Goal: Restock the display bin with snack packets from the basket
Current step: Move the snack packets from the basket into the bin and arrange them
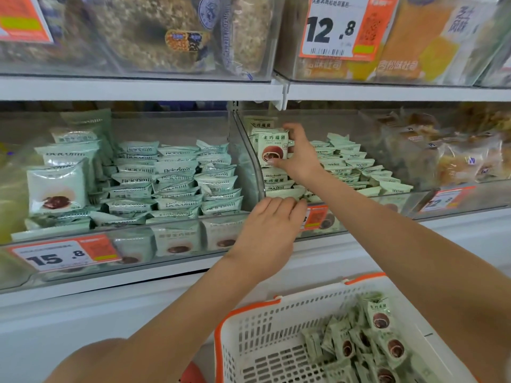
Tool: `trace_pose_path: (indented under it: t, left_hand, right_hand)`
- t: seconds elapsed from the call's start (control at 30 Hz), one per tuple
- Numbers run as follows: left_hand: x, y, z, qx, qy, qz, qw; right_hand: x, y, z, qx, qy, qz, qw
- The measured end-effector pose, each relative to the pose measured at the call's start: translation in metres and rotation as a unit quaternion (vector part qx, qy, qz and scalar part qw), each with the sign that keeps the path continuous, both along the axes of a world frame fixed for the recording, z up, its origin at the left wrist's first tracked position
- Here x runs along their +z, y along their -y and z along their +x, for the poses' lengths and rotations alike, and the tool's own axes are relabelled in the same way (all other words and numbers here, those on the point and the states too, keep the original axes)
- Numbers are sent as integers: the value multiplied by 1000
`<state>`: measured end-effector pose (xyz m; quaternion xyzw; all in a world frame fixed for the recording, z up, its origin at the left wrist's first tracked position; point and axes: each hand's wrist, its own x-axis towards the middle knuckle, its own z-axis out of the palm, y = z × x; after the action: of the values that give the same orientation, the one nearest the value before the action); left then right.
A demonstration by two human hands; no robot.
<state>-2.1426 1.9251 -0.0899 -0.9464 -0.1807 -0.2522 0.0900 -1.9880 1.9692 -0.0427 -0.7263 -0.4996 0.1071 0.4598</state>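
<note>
A clear display bin (367, 205) on the middle shelf holds several pale green snack packets. My right hand (300, 156) reaches into its left end and grips an upright green packet (272, 146) with a brown round treat printed on it. My left hand (272, 225) lies with straight fingers on the bin's front rim, fingertips touching the packets (279, 192) stacked just behind it. At the lower right, a white basket (276, 341) with orange trim holds several more of the same packets (367, 344).
A neighbouring clear bin (124, 239) on the left is full of similar green packets behind a 15.8 price tag (52, 258). To the right a bin (456, 158) holds wrapped breads. The upper shelf carries larger bags and a 12.8 tag (331, 26).
</note>
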Motion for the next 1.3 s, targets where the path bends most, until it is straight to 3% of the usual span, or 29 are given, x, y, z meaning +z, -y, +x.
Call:
trace_pose_path:
  t: [0.2,0.3,0.53,0.63,0.87,1.1,1.3]
  left_hand:
    - [-1,-2,1,-3,0,5,1000]
    - [-2,-2,1,-3,2,3,1000]
    - [-2,-3,0,-4,-9,3,1000]
    - [-2,-3,0,-6,-8,5,1000]
    - [-1,-2,0,-8,-15,5,1000]
    - [0,-2,-2,-11,-25,-5,1000]
    - [-1,-1,1,-6,-8,1,1000]
  right_hand:
    - [-11,-1,9,29,-154,-32,987]
    - [-11,-3,11,34,-93,-67,993]
    - [-9,-1,11,-16,9,22,1000]
    - [-9,-1,14,-10,51,0,999]
    - [-12,13,17,56,30,-31,998]
    - [-5,19,13,-15,69,-38,997]
    - [-6,11,4,-1,92,-10,996]
